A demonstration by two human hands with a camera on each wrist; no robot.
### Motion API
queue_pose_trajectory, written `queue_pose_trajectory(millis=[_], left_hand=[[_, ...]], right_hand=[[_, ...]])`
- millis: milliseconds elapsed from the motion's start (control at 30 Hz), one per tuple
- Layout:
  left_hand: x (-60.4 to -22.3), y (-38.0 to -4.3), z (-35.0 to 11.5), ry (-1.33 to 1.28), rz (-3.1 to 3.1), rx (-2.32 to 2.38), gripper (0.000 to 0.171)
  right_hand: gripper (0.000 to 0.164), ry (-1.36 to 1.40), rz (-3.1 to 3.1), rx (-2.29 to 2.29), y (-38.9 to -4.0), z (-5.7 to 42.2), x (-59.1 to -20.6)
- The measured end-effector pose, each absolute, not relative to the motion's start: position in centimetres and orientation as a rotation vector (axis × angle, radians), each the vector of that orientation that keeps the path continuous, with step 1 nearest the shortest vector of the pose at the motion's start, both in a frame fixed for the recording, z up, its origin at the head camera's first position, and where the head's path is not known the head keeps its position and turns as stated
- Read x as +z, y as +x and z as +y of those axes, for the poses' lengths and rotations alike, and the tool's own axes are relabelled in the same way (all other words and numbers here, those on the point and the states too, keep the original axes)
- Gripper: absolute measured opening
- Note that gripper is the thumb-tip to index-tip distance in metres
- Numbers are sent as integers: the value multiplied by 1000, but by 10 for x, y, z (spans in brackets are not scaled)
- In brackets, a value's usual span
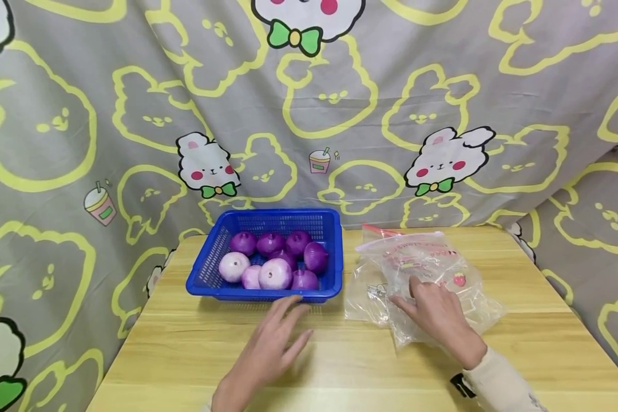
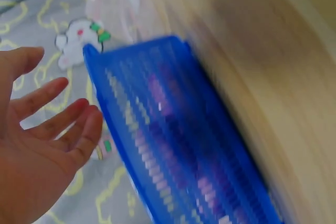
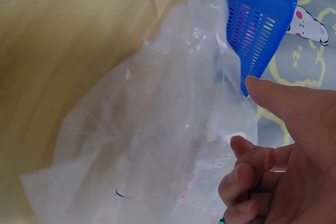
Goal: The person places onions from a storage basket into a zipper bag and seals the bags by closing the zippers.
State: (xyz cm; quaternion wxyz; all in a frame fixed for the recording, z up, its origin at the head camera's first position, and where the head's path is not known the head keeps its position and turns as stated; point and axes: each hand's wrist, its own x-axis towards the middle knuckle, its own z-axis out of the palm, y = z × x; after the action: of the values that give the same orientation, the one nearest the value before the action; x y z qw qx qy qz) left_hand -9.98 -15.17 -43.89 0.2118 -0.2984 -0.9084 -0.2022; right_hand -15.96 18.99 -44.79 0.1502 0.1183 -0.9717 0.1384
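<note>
A blue plastic basket (image 1: pixel 336 246) holds several onions, some deep purple (image 1: pixel 316 257) and others pale with purple tinges (image 1: pixel 275 274). Just in front of the basket hovers my left hand (image 1: pixel 268 349), fingers spread and nothing in them; the left wrist view shows its open palm beside the basket. My right hand (image 1: pixel 438 309) is over clear plastic bags (image 1: pixel 471 292) with pink and red prints, lying loosely overlapped right of the basket. Its fingers (image 3: pixel 237 182) are loosely bent and the thumb stands apart, with no bag between them in the right wrist view.
A light wooden table (image 1: pixel 340 372) bears the basket and bags. One bag has a red strip (image 1: pixel 378 230) along its top edge. Behind and at both sides hangs a grey curtain (image 1: pixel 340 114) with yellow outlines and white cartoon animals, meeting the table's back edge.
</note>
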Motion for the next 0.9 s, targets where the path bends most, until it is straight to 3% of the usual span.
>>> queue_pose_trajectory(millis=[300, 533, 733, 900], left_hand=[[-450, -102, -121, -954, -2540, -697, 36], [-454, -106, -106, -1023, -2592, -844, 33], [-457, -114, -92, -1071, -2631, -1211, 36], [-461, -125, -80, -940, -2636, -1657, 40]], right_hand=[[26, 442, -2809, 437, -154, 198, -457], [26, 543, -2610, 406, -142, 205, -454], [18, 639, -2477, 450, -127, 209, -448], [11, 713, -2387, 483, -113, 213, -448]])
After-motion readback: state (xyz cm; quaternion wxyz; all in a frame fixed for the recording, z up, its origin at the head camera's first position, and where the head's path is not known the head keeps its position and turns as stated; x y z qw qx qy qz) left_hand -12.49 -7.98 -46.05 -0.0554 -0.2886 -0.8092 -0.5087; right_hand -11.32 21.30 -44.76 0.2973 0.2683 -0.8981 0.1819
